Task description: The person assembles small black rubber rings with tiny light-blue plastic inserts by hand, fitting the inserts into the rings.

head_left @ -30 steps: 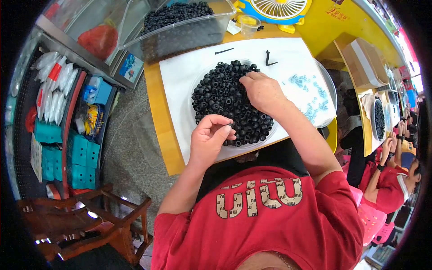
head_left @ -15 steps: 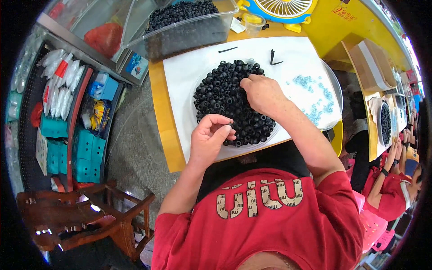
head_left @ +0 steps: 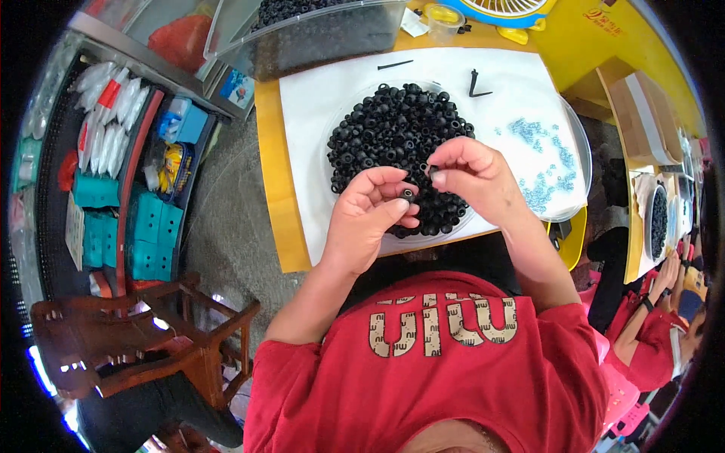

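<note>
A heap of small black hollow, bead-like parts (head_left: 389, 124) fills a shallow clear round tray on the white-covered table. Over the heap's near edge, my left hand (head_left: 364, 220) pinches one black bead-like part (head_left: 408, 194) between thumb and fingers, its hole showing a pale rim. Just to the right, my right hand (head_left: 487, 185) is closed in a pinch on another small dark part (head_left: 433, 171), mostly covered by the fingertips. The two hands are close together but apart. Many tiny pale-blue clear rings (head_left: 532, 128) lie spread to the right of the heap.
Behind the heap stands a clear plastic bin (head_left: 332, 45) of black parts. Near it are a clear cup (head_left: 444, 32), a blue-and-yellow fan (head_left: 504, 11), a thin black strip (head_left: 395, 65) and an L-shaped black piece (head_left: 475, 84). A wooden chair (head_left: 219, 325) stands left; another person (head_left: 653, 343) works at right.
My right hand has come back from the heap toward my left hand, with a small part in its fingertips. The left hand has turned, showing its part. The view has shifted slightly.
</note>
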Demonstrator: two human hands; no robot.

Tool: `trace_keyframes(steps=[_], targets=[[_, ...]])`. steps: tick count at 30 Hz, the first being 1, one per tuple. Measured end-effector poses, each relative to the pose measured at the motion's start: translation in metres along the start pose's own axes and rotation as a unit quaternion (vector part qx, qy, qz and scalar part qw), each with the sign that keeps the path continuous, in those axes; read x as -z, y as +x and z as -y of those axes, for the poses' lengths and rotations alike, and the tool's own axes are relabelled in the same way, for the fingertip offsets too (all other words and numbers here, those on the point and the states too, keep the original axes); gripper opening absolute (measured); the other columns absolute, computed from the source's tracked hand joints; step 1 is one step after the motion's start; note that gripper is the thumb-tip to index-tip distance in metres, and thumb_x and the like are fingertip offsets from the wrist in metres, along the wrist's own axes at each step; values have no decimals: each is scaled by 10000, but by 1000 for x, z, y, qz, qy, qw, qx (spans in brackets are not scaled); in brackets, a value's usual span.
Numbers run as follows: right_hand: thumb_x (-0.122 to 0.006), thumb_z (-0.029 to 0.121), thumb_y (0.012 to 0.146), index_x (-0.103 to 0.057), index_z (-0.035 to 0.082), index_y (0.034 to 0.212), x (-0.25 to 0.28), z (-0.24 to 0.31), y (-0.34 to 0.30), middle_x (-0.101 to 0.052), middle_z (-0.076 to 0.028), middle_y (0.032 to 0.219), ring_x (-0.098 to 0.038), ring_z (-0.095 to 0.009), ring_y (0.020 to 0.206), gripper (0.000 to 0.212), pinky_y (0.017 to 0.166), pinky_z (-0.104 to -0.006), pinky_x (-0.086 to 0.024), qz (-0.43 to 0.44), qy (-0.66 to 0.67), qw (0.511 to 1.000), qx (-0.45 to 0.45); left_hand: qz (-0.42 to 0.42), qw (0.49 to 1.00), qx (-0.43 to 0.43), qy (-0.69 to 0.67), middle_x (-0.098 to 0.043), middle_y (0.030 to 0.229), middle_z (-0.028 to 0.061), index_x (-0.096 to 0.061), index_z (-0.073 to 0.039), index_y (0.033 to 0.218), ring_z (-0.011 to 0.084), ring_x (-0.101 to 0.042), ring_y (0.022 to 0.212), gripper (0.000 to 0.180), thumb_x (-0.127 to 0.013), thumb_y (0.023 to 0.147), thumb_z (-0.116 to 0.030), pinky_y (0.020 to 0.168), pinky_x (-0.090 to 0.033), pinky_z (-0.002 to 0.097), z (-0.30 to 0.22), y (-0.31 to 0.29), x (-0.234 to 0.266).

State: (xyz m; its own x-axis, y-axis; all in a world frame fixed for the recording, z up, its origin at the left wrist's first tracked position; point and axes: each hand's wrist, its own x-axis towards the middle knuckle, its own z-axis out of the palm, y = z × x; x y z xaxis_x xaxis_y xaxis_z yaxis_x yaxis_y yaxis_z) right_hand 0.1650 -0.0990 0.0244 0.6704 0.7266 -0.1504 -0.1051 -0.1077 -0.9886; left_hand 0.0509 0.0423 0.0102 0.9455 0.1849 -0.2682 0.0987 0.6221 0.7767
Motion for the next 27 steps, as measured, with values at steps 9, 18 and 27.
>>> trace_keyframes(steps=[9,18,27], targets=[[-544,-26,737,-536,20,888,-4,-16,-14,-536,4,792,-498,-50,741,158,659,-183,-418,20,84,996,15,16,998,-21,63,-519,935,120,-357,-11,1096,146,-540,808,371,-490,757,63,708,-487,269,5,-3,-10],[-533,-29,708,-552,39,874,0,-18,-17,-568,-61,782,-560,-147,710,180,624,-235,-446,-6,-156,965,209,12,998,-8,58,-518,938,118,-352,-12,1089,150,-541,808,373,-495,753,62,714,-486,276,8,-2,-16],[-557,-36,675,-581,56,864,-1,-10,-18,-585,-78,807,-566,-220,769,211,651,-296,-458,-7,-186,953,240,-4,998,1,61,-528,924,122,-355,-13,1079,156,-542,803,377,-511,743,57,704,-487,277,9,-1,-17]])
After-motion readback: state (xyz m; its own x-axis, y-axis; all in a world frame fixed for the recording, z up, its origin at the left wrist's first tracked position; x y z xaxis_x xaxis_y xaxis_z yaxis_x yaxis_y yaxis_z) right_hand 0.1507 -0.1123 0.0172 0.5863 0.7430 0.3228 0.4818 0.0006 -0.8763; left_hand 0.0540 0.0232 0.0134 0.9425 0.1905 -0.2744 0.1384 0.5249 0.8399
